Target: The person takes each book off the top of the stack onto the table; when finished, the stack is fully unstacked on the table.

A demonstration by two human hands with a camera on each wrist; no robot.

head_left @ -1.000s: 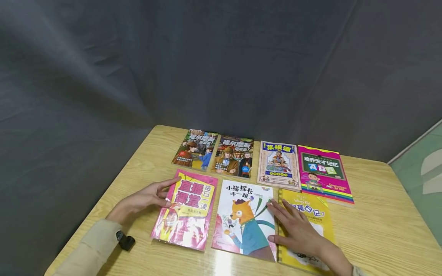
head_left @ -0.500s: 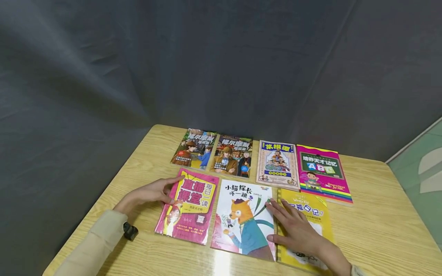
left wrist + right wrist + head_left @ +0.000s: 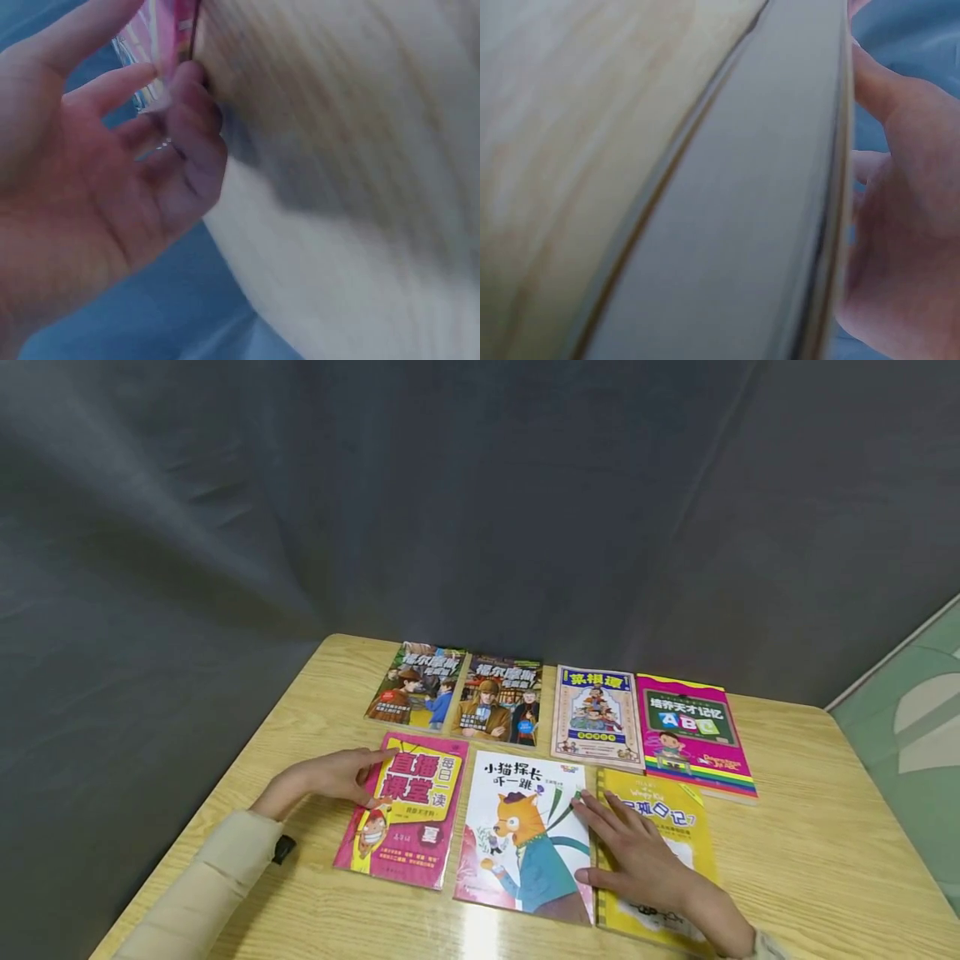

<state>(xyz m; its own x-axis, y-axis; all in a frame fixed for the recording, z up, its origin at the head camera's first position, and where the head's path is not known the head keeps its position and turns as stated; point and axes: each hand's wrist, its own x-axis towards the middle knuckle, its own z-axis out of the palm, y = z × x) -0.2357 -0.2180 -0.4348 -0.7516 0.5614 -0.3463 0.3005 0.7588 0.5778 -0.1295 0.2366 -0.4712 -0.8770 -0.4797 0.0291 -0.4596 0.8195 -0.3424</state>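
Observation:
My left hand [image 3: 337,777] holds the left edge of a pink book [image 3: 431,860], its thumb over the cover. In the left wrist view the fingers curl against that book's edge [image 3: 185,30]. A white picture book [image 3: 487,877] with an orange cat in a teal coat lies just to its right. Across the yellow book [image 3: 697,827] beside that, my right hand [image 3: 637,860] rests with spread, fairly straight fingers, the tips reaching onto the white book's right edge. The right wrist view shows thick page edges [image 3: 727,187] close up next to the hand.
Behind, a row holds two dark detective-story books [image 3: 420,685], a cream-and-blue book [image 3: 596,718] and a magenta ABC book [image 3: 701,735]. All lie face up on a wooden table [image 3: 810,827]. A dark grey cloth [image 3: 480,510] hangs along the far edge.
The pink book has gone from tilted and shiny with glare to lying flat, slightly farther from me, with my left hand moving along. My right hand keeps its place on the books.

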